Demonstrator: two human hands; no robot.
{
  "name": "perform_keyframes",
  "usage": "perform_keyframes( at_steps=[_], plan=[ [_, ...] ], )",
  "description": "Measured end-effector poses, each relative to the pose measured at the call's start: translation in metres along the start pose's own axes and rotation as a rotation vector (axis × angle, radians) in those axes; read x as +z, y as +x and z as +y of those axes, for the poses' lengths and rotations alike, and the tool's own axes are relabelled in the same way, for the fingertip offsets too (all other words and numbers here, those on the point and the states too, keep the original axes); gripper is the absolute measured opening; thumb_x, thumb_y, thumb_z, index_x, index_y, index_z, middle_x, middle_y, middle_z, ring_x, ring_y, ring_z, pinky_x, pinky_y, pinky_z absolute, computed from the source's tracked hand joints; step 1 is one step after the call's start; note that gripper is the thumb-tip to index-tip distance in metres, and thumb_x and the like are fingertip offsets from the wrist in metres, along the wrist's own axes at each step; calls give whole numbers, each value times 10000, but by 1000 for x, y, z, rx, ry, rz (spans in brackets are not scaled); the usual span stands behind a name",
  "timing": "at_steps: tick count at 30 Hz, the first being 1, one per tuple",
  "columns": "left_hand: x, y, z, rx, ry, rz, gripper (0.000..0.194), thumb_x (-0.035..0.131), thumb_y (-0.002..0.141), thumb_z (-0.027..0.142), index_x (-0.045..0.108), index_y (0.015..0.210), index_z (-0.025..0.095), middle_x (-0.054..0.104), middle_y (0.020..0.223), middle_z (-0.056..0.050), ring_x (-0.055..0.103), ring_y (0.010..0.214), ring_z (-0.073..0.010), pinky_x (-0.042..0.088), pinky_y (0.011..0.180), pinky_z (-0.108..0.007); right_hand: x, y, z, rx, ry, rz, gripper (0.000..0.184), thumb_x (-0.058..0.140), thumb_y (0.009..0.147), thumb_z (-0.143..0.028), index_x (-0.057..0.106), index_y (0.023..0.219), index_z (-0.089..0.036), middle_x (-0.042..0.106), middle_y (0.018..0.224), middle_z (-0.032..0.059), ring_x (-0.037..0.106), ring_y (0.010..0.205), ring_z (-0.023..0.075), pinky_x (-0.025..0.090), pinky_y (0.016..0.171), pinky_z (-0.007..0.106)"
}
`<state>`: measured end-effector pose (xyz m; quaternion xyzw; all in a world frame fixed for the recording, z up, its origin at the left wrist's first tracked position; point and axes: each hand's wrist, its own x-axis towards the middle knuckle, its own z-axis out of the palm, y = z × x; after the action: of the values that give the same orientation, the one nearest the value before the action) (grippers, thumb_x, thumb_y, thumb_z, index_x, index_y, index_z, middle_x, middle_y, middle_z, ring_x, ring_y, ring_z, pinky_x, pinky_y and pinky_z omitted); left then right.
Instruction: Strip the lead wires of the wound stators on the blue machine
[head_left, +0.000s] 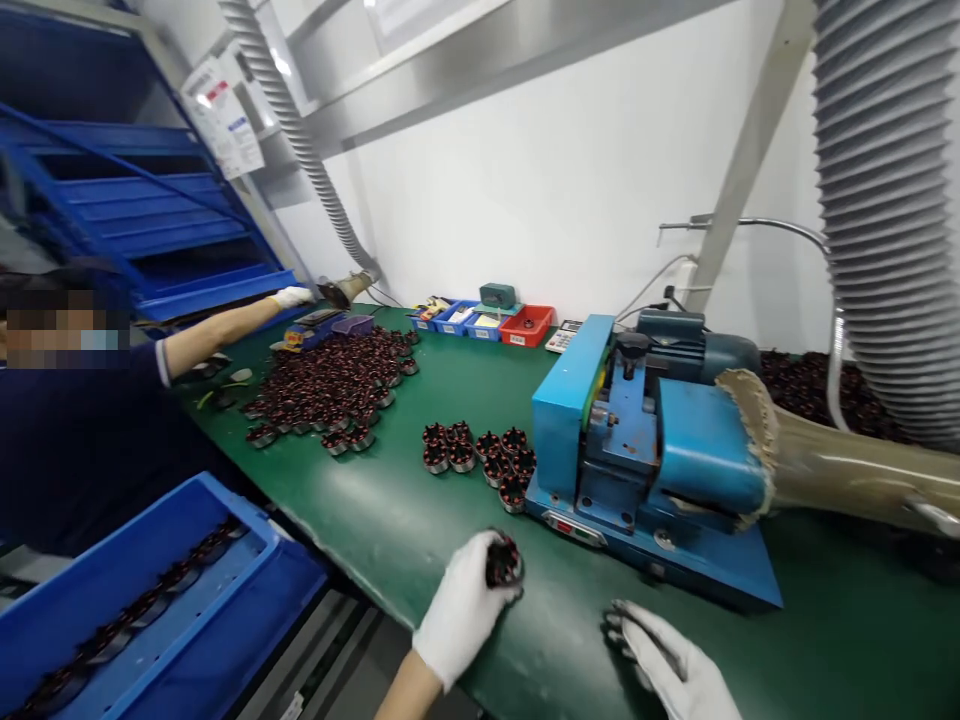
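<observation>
My left hand (pixel 463 608), in a white glove, grips a motor stator (pixel 504 562), a small round part with a metal rim and dark, reddish windings. It is held above the green table near the front edge. My right hand (pixel 667 655), gloved in white with blackened fingertips, is apart from it at the lower right. Its fingers look extended, and I see nothing held in them. Just beyond my left hand, several like stators (pixel 496 465) stand in small groups beside a blue machine (pixel 630 440) with a motor and a belt guard.
A large heap of stators (pixel 330 380) covers the table's far left. Small bins (pixel 525 325) line the wall. A co-worker's arm (pixel 217 335) reaches across at left. A blue crate (pixel 172 590) holds more stators. A duct (pixel 847 470) joins the machine's right side.
</observation>
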<state>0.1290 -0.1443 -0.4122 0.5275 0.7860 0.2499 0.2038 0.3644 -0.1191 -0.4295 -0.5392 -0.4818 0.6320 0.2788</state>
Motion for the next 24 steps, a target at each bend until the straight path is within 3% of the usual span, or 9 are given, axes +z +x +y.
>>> perform_keyframes(
  at_steps=[2,3,6,9,11,13,15,19,24],
  plan=[
    [15,-22,9,31,-65,-95,727,666,600,140,416,1281,160,565,1249,-123,516,1163,-231,393,997,-340,3,-2,-5,-26,110,-51,504,634,704,-487,652,1100,-175,676,1141,118,633,1033,269,513,874,349],
    [21,-30,14,54,-84,-134,777,678,578,138,399,1304,161,516,1315,-133,455,1233,-245,355,1037,-363,5,-3,-9,-55,137,-36,502,644,699,-453,640,1111,-166,681,1126,122,654,985,259,523,846,345],
    [33,-39,35,137,-121,-220,635,706,536,158,557,1153,192,490,1346,-122,290,1339,-310,240,1096,-457,9,-5,-18,-131,110,-15,490,621,711,-381,620,1142,-148,721,931,94,678,769,222,544,700,338],
    [38,-38,54,88,-325,-378,579,699,501,120,588,1064,200,581,1229,-111,446,1222,-322,344,1024,-442,1,-9,-26,-140,102,-76,419,649,665,-328,668,1049,-165,702,784,37,635,644,186,518,605,303],
    [40,-38,66,11,-572,-541,609,658,504,90,549,1094,197,636,1121,-89,575,1055,-279,438,924,-384,-8,-13,-31,-103,165,-117,291,676,616,-273,695,886,-166,685,691,7,606,567,160,483,539,262],
    [41,-41,76,-41,-743,-626,632,623,498,86,517,1112,190,666,1023,-65,623,940,-247,474,856,-343,-15,-19,-36,-70,220,-90,135,669,601,-220,662,724,-165,630,546,-33,547,453,124,427,464,220],
    [41,-47,86,-58,-752,-574,627,615,475,98,527,1089,191,657,1022,-65,629,916,-249,482,838,-339,-20,-25,-41,-58,235,-12,41,650,606,-181,618,630,-173,579,468,-59,503,397,103,391,430,201],
    [39,-57,104,2,-652,-348,535,623,453,111,592,976,219,617,1057,-52,602,987,-268,475,880,-354,-22,-39,-52,-96,292,119,52,625,610,-138,644,582,-178,611,508,-39,548,458,123,430,467,211],
    [43,-69,114,13,-700,-322,511,635,428,104,580,922,222,599,1056,-62,583,1031,-295,478,908,-386,-29,-47,-57,-184,323,238,99,634,574,-121,636,496,-181,608,513,-27,497,430,109,393,418,205]
  ],
)
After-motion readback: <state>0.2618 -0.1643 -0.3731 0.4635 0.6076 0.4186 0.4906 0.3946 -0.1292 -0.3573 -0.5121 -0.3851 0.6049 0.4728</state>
